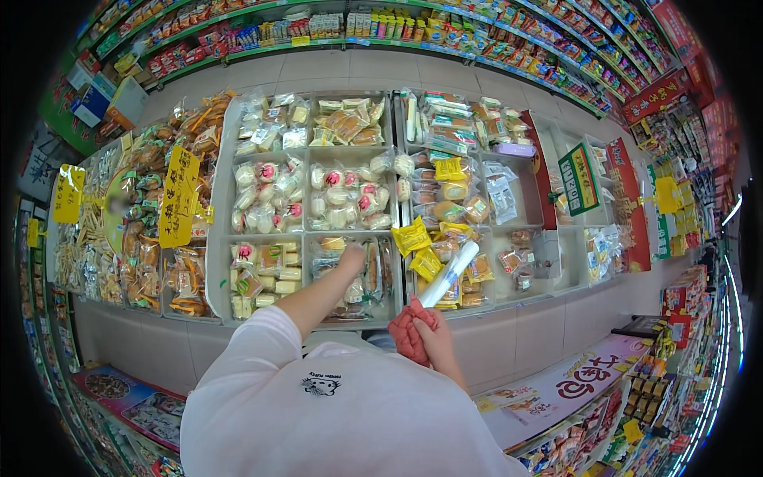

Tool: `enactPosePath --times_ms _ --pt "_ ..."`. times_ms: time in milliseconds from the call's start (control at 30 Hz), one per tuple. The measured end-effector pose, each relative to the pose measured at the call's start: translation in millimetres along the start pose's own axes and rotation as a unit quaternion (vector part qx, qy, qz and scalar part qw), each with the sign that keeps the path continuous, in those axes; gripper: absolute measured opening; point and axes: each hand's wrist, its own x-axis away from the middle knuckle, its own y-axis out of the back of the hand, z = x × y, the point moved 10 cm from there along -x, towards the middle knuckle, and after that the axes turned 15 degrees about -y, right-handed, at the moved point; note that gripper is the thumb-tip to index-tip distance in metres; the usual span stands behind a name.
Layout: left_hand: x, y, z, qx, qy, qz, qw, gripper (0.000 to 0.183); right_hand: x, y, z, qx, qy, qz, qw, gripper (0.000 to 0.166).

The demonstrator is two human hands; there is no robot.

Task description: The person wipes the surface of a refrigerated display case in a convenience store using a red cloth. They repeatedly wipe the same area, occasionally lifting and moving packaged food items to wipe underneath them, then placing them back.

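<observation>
My left hand [353, 256] reaches into a compartment of the display bin, above packaged pastries [338, 292]; its fingers are mostly hidden, so any hold on a package is unclear. My right hand [434, 334] grips a crumpled red cloth [410, 334] near the bin's front edge. From beside the cloth a white roll, apparently of plastic bags [448, 275], slants up to the right over yellow-wrapped cakes [427, 263]. Left of my left arm lie clear-wrapped cream-coloured cakes [288, 273]. Round white pastries with pink marks [341, 194] fill the compartment behind my left hand.
Grey dividers [351, 150] split the bins. Bagged breads [142, 197] with yellow handwritten signs [180, 197] stand at left. A green-framed price sign [579, 179] rises at right. Snack shelves [393, 30] run beyond the tiled aisle, and a low printed display top [560, 387] lies at lower right.
</observation>
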Motion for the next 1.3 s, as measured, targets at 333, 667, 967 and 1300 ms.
enactPosePath --times_ms 333,667,967,1300 --pt "-50.8 -7.4 -108.0 -0.428 -0.124 -0.058 0.893 0.034 22.3 27.7 -13.3 -0.029 -0.058 -0.034 0.997 0.026" --pt "-24.3 16.9 -166.1 -0.289 -0.349 -0.142 0.880 0.010 8.4 57.0 -14.3 -0.092 -0.047 -0.056 0.993 0.023" --pt "116.7 67.4 -249.0 -0.019 -0.388 -0.072 0.919 0.020 1.1 -11.8 98.1 -0.192 0.150 -0.012 0.970 0.026" --pt "196.4 46.8 -239.3 0.030 -0.233 -0.051 0.971 0.015 56.9 -101.9 130.8 0.185 0.398 -0.042 0.897 0.043"
